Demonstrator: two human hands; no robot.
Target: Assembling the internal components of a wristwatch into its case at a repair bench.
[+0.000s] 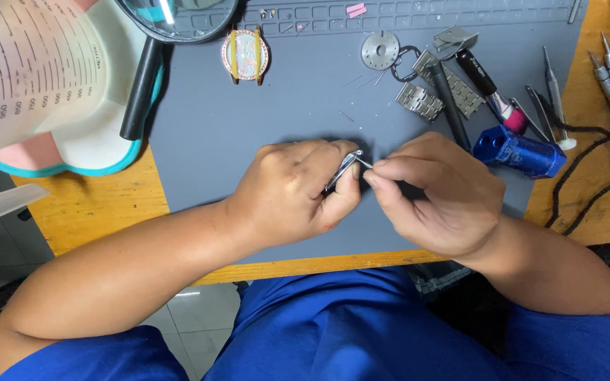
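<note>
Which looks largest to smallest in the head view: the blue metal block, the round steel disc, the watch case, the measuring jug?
1. Measuring jug, though it is nearest the camera and cut off.
2. Blue metal block.
3. Watch case.
4. Round steel disc.

Two bare forearms reach in from the lower corners and meet at the centre. The left hand [294, 190] is curled, knuckles up, its thumb and forefinger closed in a tight grip. The right hand [435, 194] sits just beside it, fingers bent, thumb and forefinger pinched together, their tips almost touching the left grip. Both wrists are slightly bent, with the elbows spread wide apart.
</note>
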